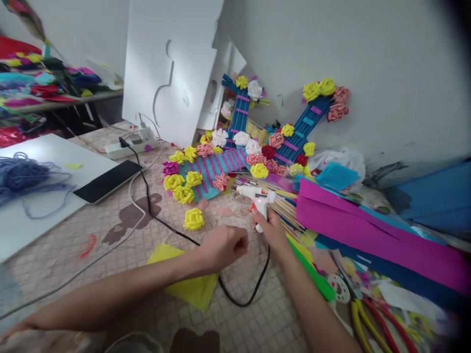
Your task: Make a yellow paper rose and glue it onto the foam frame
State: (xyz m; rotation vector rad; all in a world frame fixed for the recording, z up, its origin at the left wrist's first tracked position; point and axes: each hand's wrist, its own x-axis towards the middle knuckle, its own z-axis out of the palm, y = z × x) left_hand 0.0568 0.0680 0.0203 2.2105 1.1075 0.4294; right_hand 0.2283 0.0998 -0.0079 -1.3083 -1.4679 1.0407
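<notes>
My right hand [272,228] grips the handle of a white hot glue gun [260,208], whose nozzle points left. A small red light glows on the gun's body. My left hand [224,248] is curled closed just left of it, and whatever the fingers may hold is hidden. Under my left forearm lies a sheet of yellow crepe paper [195,289]. A yellow paper flower [194,219] sits alone on the table beyond my left hand. Behind it is a blue guitar-shaped piece [217,169] with purple strips, edged with paper flowers.
A black cord [162,221] loops across the table [121,274] toward a power strip [134,144]. A black phone [108,181] lies at the left near blue yarn [22,174]. Magenta paper [353,223], wooden sticks [289,208], and yellow-handled pliers [362,323] crowd the right.
</notes>
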